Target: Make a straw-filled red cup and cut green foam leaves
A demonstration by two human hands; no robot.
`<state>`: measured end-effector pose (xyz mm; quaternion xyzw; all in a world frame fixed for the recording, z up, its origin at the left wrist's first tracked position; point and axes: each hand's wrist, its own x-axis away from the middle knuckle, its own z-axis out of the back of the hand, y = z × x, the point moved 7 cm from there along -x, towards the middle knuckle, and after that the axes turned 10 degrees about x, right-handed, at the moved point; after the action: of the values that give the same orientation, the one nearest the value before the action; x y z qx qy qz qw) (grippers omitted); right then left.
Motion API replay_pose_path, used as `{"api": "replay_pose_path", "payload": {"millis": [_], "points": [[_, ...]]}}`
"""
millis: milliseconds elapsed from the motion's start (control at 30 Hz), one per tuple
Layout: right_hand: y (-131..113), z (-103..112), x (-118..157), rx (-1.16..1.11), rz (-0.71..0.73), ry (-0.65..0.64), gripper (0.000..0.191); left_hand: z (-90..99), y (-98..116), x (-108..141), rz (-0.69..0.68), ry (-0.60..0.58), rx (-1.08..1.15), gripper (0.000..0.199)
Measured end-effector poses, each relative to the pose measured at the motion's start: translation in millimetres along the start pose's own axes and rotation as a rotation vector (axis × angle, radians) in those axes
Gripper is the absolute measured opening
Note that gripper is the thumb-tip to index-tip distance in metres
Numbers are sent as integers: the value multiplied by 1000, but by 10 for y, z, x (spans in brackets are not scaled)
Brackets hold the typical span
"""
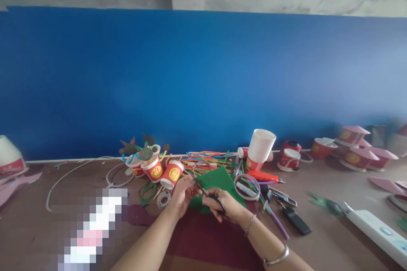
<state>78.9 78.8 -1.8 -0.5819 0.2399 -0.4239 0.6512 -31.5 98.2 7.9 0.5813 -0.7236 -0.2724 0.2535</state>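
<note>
My right hand (pixel 224 203) is closed around the black handle of a pair of scissors (pixel 219 205), whose blades point up and to the left. Just left of the blades, my left hand (pixel 183 194) has its fingers curled together near the scissor tips; whatever they pinch is too small to make out. Beneath both hands lies a green sheet (pixel 219 180), and under that a dark red sheet (pixel 203 237) spreads toward me. A green cut-out piece (pixel 148 192) and a white ring (pixel 163 200) lie left of my left hand.
Decorated red paper cups (pixel 174 173) stand or lean behind my left hand. Colourful pipe cleaners (pixel 206 159) lie along the wall. Right of them are a stack of white cups (pixel 260 148), a tape roll (pixel 247 186), an orange cutter (pixel 263 176), a black key fob (pixel 296 220) and a white power strip (pixel 378 228).
</note>
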Motion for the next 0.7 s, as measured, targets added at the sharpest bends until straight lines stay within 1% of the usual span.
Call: {"api": "replay_pose_path", "payload": {"millis": [133, 233, 300, 367, 433, 467, 533, 600, 700], "points": [[1, 17, -16, 46, -19, 87, 25, 7, -5, -4, -11, 0, 40, 22], [-77, 37, -35, 91, 76, 196, 22, 31, -18, -34, -22, 10, 71, 22], [-138, 90, -25, 144, 173, 323, 19, 29, -23, -51, -27, 2, 60, 21], [-174, 178, 15, 197, 238, 491, 18, 21, -23, -55, -34, 2, 22, 21], [-175, 253, 55, 201, 250, 615, 23, 12, -30, -44, -32, 17, -30, 22], [-169, 279, 67, 175, 244, 646, 26, -5, -35, -34, -32, 11, -62, 21], [-167, 306, 73, 92, 237, 651, 28, -40, -51, -12, -30, -2, -128, 19], [-180, 314, 72, 7, 241, 622, 30, -77, -77, 7, -14, -26, -202, 17], [-182, 315, 59, -59, 224, 565, 30, -121, -101, 28, 4, -52, -351, 14]]}}
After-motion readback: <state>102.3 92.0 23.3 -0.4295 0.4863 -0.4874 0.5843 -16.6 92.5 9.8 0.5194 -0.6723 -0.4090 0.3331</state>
